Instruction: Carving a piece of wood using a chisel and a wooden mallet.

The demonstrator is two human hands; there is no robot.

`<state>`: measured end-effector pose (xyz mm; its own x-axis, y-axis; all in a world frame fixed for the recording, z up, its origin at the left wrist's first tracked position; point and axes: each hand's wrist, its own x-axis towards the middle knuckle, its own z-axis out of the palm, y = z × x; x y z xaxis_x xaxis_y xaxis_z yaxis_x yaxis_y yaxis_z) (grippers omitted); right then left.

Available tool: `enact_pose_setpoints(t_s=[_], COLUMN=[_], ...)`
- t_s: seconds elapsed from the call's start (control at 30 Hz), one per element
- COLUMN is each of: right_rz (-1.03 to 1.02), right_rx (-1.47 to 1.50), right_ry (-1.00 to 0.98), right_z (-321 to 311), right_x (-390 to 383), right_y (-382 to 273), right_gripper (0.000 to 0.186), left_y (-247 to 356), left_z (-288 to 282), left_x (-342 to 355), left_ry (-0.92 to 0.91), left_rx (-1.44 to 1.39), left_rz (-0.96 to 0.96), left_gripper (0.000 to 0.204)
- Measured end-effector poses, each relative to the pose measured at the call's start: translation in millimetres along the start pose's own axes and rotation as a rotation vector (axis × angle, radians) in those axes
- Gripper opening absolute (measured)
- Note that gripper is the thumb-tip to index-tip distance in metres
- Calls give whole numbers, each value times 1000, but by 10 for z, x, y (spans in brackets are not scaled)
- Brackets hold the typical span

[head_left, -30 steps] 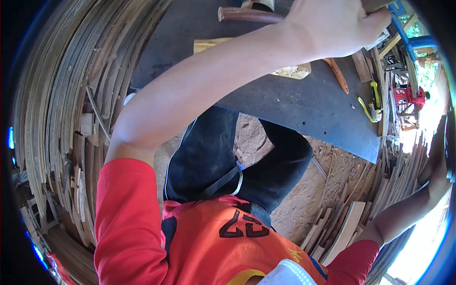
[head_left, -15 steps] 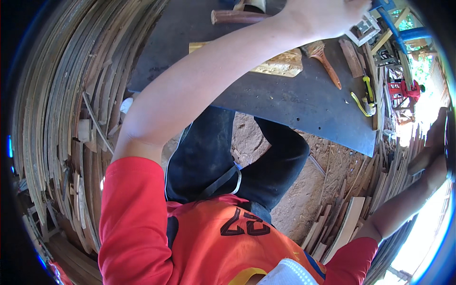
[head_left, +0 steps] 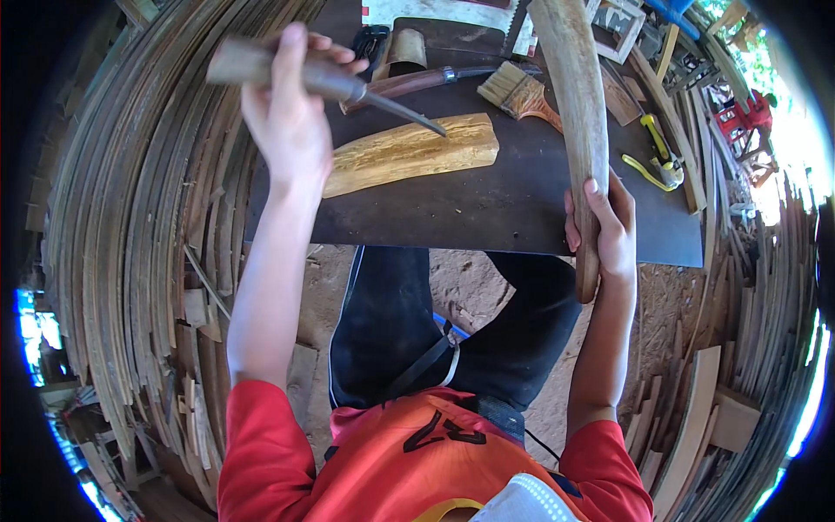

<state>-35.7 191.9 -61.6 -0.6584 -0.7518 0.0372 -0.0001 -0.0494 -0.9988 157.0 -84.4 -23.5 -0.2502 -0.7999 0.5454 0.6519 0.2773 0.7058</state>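
My left hand [head_left: 291, 113] is closed round the wooden handle of a chisel [head_left: 398, 106], slightly blurred, above the table's left part. Its narrow metal blade points right and down, the tip over a rough-hewn yellowish wood block [head_left: 413, 152] lying on the dark table; contact cannot be told. In my right hand [head_left: 613, 226], fingers wrap the narrow lower end of a long wooden club [head_left: 578, 96]. The club stands out away from me, its thick end at the top of the picture, and passes in front of the brush's handle.
A wide paintbrush [head_left: 522, 94], a curved wooden-handled tool [head_left: 409, 84] and a saw [head_left: 452, 13] lie beyond the block. Yellow-handled pliers [head_left: 657, 172] and a yellow screwdriver [head_left: 658, 139] are at the table's right. Stacked wood strips [head_left: 130, 217] crowd the left; more planks [head_left: 696, 418] stand right.
My left arm has drawn back from the table's far right and now holds the chisel on the left. My right hand has come in from the right edge and grips the wooden club.
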Motion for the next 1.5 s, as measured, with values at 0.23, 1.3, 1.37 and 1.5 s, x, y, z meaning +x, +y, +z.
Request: enact_pose_setpoints(t_s=[0.23,1.3,1.37,1.5], right_rz=[70,31,34,45], right_rx=[-28,-21,-14,-9], right_ry=[54,52,45,44], right_z=[-36,-59,-57,-54], right_x=[-30,-21,-19,-21], right_y=[11,50,50,36], right_gripper=[46,48,47,46], left_y=[300,146,149,103], left_z=[-218,223,249,338], left_x=[-301,-75,-63,-4], left_ry=[-66,140,172,150], left_rx=[93,96,78,21], left_rz=[-123,220,223,257], left_gripper=[43,24,27,28])
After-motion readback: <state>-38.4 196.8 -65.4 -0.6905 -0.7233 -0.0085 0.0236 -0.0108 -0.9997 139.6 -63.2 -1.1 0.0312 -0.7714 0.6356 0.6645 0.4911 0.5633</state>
